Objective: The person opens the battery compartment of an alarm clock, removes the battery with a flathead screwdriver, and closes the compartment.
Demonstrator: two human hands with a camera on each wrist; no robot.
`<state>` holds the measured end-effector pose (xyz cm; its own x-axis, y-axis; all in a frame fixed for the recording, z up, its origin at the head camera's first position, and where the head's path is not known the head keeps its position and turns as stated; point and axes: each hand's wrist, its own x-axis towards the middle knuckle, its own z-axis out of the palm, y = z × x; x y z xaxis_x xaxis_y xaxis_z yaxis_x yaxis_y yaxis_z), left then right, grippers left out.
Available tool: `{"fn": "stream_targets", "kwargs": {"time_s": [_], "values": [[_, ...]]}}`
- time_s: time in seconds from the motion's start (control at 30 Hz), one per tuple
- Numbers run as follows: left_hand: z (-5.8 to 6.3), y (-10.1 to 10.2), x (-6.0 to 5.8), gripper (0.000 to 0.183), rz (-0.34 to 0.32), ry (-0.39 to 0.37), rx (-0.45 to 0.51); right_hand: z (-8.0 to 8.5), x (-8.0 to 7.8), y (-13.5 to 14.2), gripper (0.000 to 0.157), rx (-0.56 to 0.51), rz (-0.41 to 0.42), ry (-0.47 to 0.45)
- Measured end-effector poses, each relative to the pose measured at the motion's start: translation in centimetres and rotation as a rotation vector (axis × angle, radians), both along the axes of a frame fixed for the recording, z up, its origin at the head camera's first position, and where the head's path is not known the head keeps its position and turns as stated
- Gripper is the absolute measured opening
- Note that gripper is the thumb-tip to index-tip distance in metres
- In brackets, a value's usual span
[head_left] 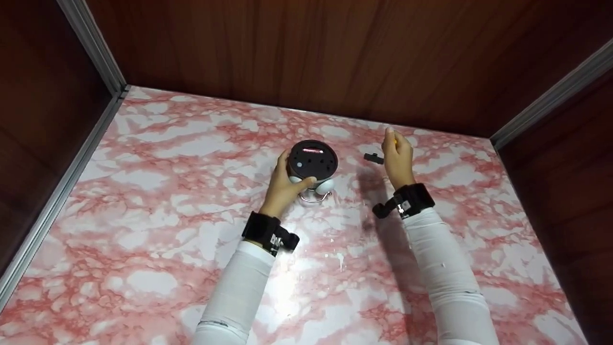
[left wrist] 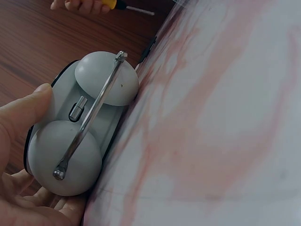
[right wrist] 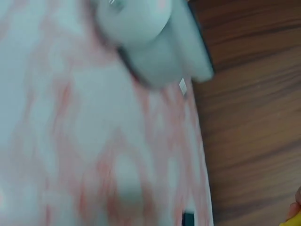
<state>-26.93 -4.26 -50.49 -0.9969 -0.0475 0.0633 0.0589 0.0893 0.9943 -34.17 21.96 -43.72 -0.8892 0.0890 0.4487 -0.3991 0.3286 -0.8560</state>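
My left hand (head_left: 282,189) grips a twin-bell alarm clock (head_left: 306,167), thumb on its top side and fingers round its edge. The clock's black back faces up in the head view, with a pink battery (head_left: 312,151) showing in its slot. In the left wrist view are its two pale bells (left wrist: 66,157) and the metal carrying handle (left wrist: 91,113) arching over them. Off to the clock's right, my right hand (head_left: 398,162) is raised, holding a screwdriver (left wrist: 110,4) by its yellow handle, its thin metal shaft sticking out. A small black battery cover (head_left: 373,158) lies beside that hand.
Beneath everything is a red-and-white marbled tabletop (head_left: 158,282). A dark wood panel (head_left: 297,52) rises along its far edge, with more panels and metal rails (head_left: 103,52) at both sides. Each wrist wears a black camera strap (head_left: 414,197).
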Motion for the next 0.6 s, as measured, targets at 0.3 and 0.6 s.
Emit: {"fn": "stream_targets", "kwargs": {"time_s": [0.3,0.6], "values": [[0.2,0.0,0.2,0.099,0.001,0.010,-0.007,0.9,0.2,-2.1,0.054,-0.316,0.152,0.054],[0.1,0.1,0.0,0.098,0.003,0.035,0.007,1.7,0.3,-4.6,0.055,-0.536,0.308,0.117]]}}
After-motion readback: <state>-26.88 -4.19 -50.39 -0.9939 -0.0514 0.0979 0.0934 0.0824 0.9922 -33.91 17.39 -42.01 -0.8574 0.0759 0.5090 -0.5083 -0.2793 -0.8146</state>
